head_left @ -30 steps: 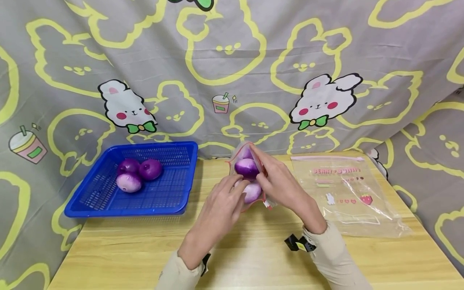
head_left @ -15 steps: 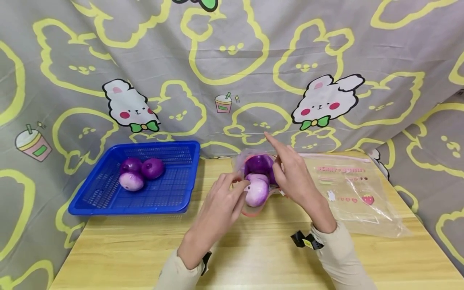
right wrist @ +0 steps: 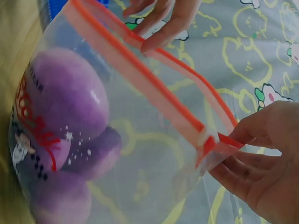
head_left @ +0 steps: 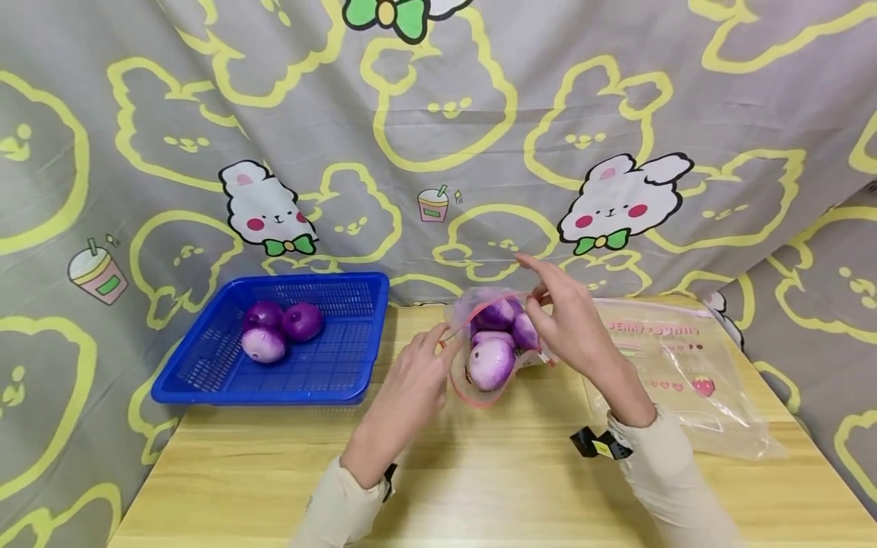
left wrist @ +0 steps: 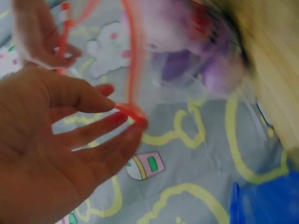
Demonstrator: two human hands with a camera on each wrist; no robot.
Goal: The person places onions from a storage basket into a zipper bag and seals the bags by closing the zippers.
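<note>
A clear zip bag (right wrist: 154, 154) with a red zip edge stands on the table, its mouth spread towards me. Inside are several purple onions (head_left: 492, 364), one pale and white-purple at the front. My left hand (head_left: 411, 380) pinches the left side of the rim, as the left wrist view shows with the red strip (left wrist: 133, 112) between thumb and fingers. Over at the bag's right side, my right hand (head_left: 572, 327) holds the zip's end between thumb and fingers, seen close up in the right wrist view. Red lettering and a small printed figure mark the bag's side.
On the left a blue plastic basket (head_left: 260, 397) contains three purple onions (head_left: 263, 345). A second clear zip bag (head_left: 678, 411), printed in pink, lies flat on the right of the wooden table (head_left: 493, 472). A patterned grey cloth (head_left: 384, 122) hangs directly behind.
The bag's mouth has widened, and the onions have settled inside. My left fingers have moved off the front onion to the rim. My right hand has shifted right along the edge.
</note>
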